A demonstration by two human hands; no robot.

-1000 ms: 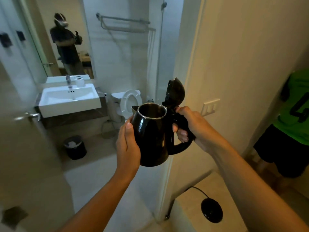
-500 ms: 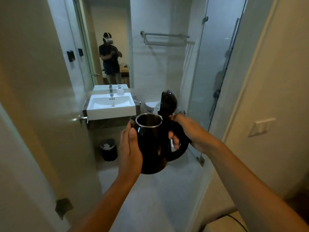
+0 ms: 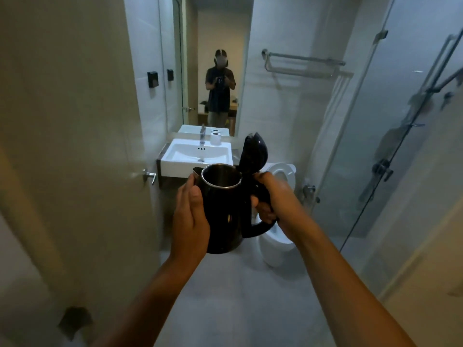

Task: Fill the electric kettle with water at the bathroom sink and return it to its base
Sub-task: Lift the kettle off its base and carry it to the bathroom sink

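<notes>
kettle (image 3: pixel 223 209) gripped by right hand (image 3: pixel 271 196), left hand (image 3: pixel 190 216) cupping; sink (image 3: pixel 198 156) ahead.

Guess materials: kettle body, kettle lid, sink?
Kettle body: glossy black shell, plastic or coated metal, unclear; bright metallic rim suggests a steel interior. Lid: glossy black plastic, likely. Sink: smooth white glazed ceramic, probably.

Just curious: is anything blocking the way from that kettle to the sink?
Nothing visible does. The kettle is held in the open doorway, and the floor ahead to the sink looks bare; the toilet stands off right.
</notes>
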